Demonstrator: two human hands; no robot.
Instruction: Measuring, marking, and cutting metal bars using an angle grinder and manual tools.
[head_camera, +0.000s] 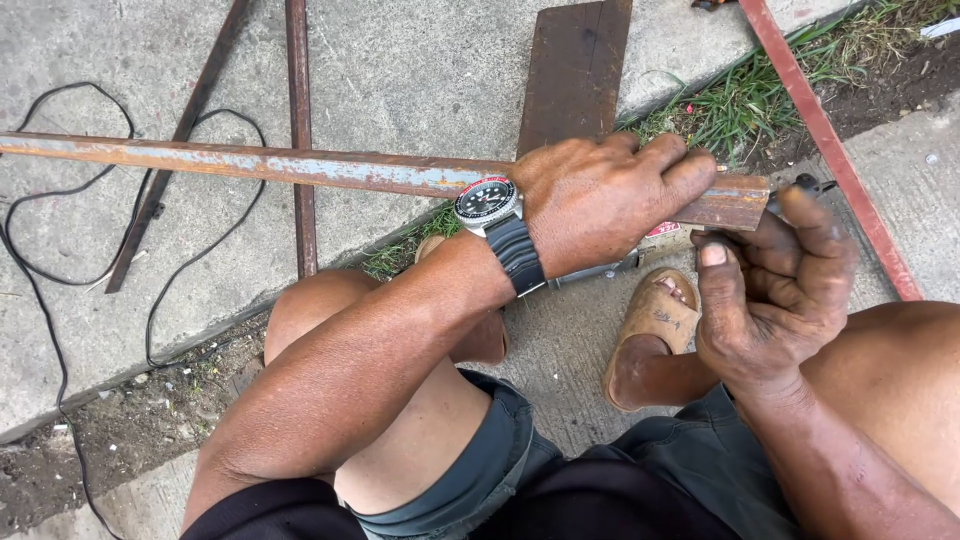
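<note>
A long rusty steel bar (250, 162) with patches of grey paint runs from the left edge to the middle right, held above the ground. My left hand (610, 195), with a dark wristwatch (490, 205), grips the bar close to its right end (740, 200). My right hand (775, 290) is closed around a small dark marking tool (808, 184) whose tip touches the bar's end. I am squatting, and my knees and a tan sandal (655, 320) show below the bar.
More rusty bars (298, 120) and a flat steel plate (575, 70) lie on the concrete behind. A red-painted bar (830, 140) slants at the right. A black cable (45, 290) loops at the left. Grass and soil fill the gaps between the slabs.
</note>
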